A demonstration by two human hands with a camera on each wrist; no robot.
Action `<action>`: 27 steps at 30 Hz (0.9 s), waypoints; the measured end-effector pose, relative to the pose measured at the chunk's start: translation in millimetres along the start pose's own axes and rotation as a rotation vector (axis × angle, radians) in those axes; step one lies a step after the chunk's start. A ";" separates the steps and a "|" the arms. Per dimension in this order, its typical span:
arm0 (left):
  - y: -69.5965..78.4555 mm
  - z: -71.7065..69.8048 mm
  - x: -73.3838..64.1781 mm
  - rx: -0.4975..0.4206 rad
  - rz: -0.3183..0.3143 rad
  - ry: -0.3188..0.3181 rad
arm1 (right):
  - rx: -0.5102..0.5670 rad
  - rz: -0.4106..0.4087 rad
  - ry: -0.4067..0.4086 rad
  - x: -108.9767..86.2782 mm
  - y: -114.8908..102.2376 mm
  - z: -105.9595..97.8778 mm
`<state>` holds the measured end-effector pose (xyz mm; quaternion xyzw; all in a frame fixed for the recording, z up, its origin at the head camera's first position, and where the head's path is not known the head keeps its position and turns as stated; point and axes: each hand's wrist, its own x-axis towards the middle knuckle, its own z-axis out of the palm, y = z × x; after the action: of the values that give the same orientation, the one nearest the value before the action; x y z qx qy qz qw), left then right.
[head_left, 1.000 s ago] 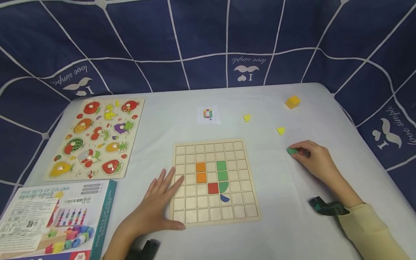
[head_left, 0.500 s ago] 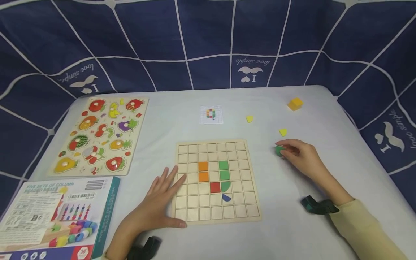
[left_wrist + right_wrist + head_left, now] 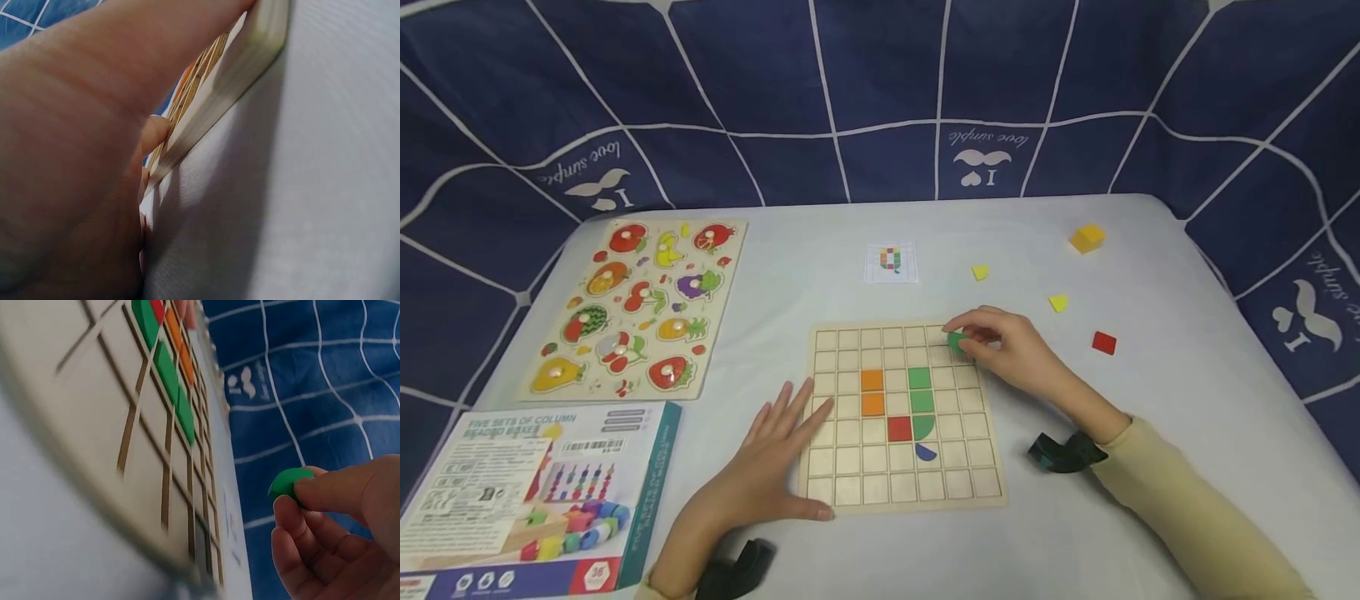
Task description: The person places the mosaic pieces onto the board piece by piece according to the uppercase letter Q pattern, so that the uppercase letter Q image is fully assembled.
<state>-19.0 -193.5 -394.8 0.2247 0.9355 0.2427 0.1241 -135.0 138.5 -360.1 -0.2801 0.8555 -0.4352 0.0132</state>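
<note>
The right grip (image 3: pixel 1011 348) partly hides the green piece (image 3: pixel 285 483).

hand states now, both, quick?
Left hand: open, fingers spread at the left edge of the wooden grid board.
Right hand: closed, pinching a green piece.

This place is looking like a small play or learning corner, with a fruit puzzle (image 3: pixel 628 315), a wooden grid board (image 3: pixel 850 460) and a boxed bead toy (image 3: pixel 542 500) lying on a worktop (image 3: pixel 955 554) covered in white. A dark blue cloth (image 3: pixel 887 62) with white lines and upside-down "I love simple" lettering (image 3: pixel 988 137) is enclosing the worktop's far side and both ends. It is hiding the room behind, so nothing here is telling a home from a classroom.
</note>
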 end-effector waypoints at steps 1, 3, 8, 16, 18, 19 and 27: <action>-0.3 0.0 1.0 0.005 0.004 0.001 | 0.015 -0.007 -0.014 2.9 -3.5 4.0; -0.8 0.1 2.9 0.009 0.011 0.005 | 0.044 -0.018 -0.040 7.4 -9.7 12.8; -1.3 1.7 4.4 0.008 0.011 0.004 | 0.160 -0.021 -0.126 10.5 -23.1 37.9; -0.2 1.7 0.2 0.009 0.001 0.003 | 0.234 -0.026 -0.256 4.8 -41.9 68.9; 0.2 1.1 0.0 0.008 0.001 0.005 | 0.184 -0.044 -0.275 4.3 -42.8 73.8; 0.4 0.9 0.0 0.009 0.001 0.005 | 0.165 -0.055 -0.283 4.1 -42.7 75.9; 1.3 -1.0 0.2 0.007 0.011 0.013 | 0.132 -0.060 -0.352 1.0 -41.6 84.1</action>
<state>-19.1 -192.7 -393.4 0.2284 0.9359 0.2418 0.1158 -93.9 56.7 -380.9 -0.3758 0.8010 -0.4348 0.1678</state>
